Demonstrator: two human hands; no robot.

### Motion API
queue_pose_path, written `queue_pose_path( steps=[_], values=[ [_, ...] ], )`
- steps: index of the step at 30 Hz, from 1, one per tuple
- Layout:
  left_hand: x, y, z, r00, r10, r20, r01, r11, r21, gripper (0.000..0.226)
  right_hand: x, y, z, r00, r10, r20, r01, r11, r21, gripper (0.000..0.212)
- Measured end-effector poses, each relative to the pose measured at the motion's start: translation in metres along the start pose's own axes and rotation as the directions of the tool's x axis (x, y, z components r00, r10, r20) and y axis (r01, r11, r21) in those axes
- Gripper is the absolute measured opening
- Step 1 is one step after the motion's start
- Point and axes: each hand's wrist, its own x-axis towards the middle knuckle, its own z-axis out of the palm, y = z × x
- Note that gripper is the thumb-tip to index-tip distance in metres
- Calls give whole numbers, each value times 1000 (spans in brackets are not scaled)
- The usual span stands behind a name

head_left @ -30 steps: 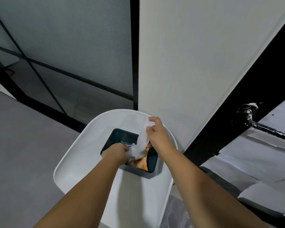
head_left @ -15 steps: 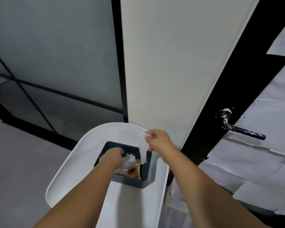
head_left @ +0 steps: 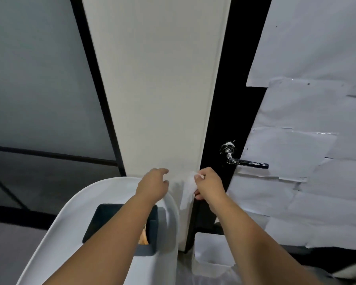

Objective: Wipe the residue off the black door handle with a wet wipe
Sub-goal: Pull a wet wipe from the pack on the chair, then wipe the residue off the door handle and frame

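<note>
The black door handle [head_left: 243, 159] sticks out from the dark door edge at right of centre, streaked with white residue, thickest on its round base. My right hand [head_left: 209, 185] pinches a white wet wipe [head_left: 187, 191] that hangs down loosely, below and left of the handle and apart from it. My left hand [head_left: 152, 186] hovers empty with relaxed fingers over the far end of the white tray [head_left: 70, 212]. A dark teal wipe box [head_left: 103, 221] sits on that tray, partly hidden by my left forearm.
A white wall panel [head_left: 156, 89] rises in the centre, with frosted glass in black frames [head_left: 39, 89] to its left. White paper sheets [head_left: 308, 120] cover the door at right. A white bin with a clear liner [head_left: 210, 258] stands below the handle.
The wipe has come free of the box, and my right hand has carried it up and to the right. My left hand left the box and rose. The view tilted up toward the handle.
</note>
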Motion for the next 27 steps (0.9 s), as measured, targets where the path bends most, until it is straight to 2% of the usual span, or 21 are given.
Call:
queue_pose_path(
  steps=[4,7,9,11,14,17,22,24,27],
  values=[
    [10,50,5,995,93,-32,-94,995,-30,46,4,6,-36,999,-1,-42,2,1000,17,21],
    [17,83,10,984,150,-98,-156,986,-56,47,7,7,-66,997,-18,-78,19,1000,14,16],
    [21,105,10,966,180,-187,-198,976,-85,47,11,5,-85,995,-41,-94,45,998,43,12],
    [27,129,10,926,214,-312,-249,965,-79,49,15,1,-106,988,-95,-122,100,994,36,8],
    [36,158,5,827,249,-504,-286,958,4,48,22,-7,-135,976,-163,-146,166,986,8,5],
    [43,184,-1,729,254,-636,-264,961,81,58,32,-14,-157,973,-188,-131,197,979,61,4],
    [58,205,-9,674,180,-716,-124,984,130,86,47,-27,-183,965,-208,-159,232,961,152,5],
    [63,206,-14,656,159,-737,-93,987,130,86,51,-30,-189,959,-221,-178,250,954,164,9],
    [73,207,-23,642,206,-738,-143,979,148,78,56,-33,-190,945,-257,-200,289,945,151,15]
  ],
)
